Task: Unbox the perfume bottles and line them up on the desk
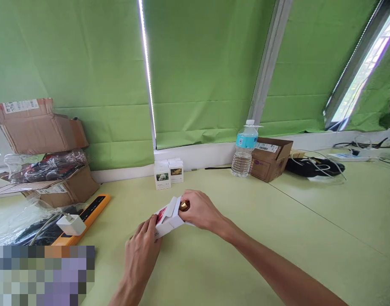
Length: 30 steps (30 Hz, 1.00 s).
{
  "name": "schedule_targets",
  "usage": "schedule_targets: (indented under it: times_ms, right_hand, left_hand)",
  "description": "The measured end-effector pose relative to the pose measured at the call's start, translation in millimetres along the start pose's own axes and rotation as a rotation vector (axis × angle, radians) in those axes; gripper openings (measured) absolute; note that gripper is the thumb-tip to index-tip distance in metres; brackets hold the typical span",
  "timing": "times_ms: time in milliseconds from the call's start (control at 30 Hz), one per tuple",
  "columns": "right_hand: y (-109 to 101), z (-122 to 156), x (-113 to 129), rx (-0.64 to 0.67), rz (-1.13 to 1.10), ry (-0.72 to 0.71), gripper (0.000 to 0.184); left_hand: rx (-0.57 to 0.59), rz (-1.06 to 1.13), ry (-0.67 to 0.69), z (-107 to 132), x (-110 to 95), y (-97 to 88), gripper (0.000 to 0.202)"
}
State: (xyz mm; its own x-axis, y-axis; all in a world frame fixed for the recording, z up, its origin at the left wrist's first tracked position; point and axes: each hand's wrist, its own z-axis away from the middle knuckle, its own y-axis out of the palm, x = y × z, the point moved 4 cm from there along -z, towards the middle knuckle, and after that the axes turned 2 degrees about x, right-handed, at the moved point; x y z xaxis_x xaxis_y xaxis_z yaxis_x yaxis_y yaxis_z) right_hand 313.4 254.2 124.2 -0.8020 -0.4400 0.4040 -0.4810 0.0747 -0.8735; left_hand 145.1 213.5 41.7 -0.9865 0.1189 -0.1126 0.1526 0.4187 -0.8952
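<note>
A small white carton (169, 222) with a red picture on its face lies tilted between my hands, its flap end open toward the right. My left hand (143, 244) wraps round the carton's near left end. At the open end, my right hand (201, 210) has its fingers closed on a shiny gold cap (184, 205), which shows at the carton's mouth. Whatever lies below the cap is hidden inside the carton and behind the fingers.
Several small white cartons (163, 180) stand by the wall. Right of them are a water bottle (241, 157), a cardboard box (269, 163) and a black pouch (314, 166). At left are stacked cardboard boxes (42, 131), an orange power strip (94, 216) and a white charger (71, 224).
</note>
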Motion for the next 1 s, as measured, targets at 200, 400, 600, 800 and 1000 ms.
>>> schedule_targets:
  times_ms: [200, 400, 600, 800, 1000]
  right_hand:
    - [-1.0, -0.1, -0.3, -0.032, 0.026, 0.017, 0.022]
    - [11.1, 8.1, 14.5, -0.072, -0.035, -0.013, 0.017]
    - [16.4, 13.9, 24.9, -0.074, -0.037, 0.002, 0.019]
    - [1.6, 14.0, 22.8, -0.037, 0.023, 0.026, 0.018]
    - [-14.5, 15.9, 18.7, -0.017, 0.039, 0.068, 0.018]
  left_hand:
    - [-0.07, 0.063, 0.038, -1.2, -2.0, -2.8, 0.039]
    - [-0.253, 0.229, 0.222, 3.0, -14.5, -11.8, 0.055]
    - [-0.265, 0.259, 0.266, 5.2, -13.3, -9.8, 0.061]
    - [-0.284, 0.243, 0.32, 2.6, -13.2, -13.8, 0.06]
    - [-0.27, 0.245, 0.335, 1.1, -11.5, -15.8, 0.054]
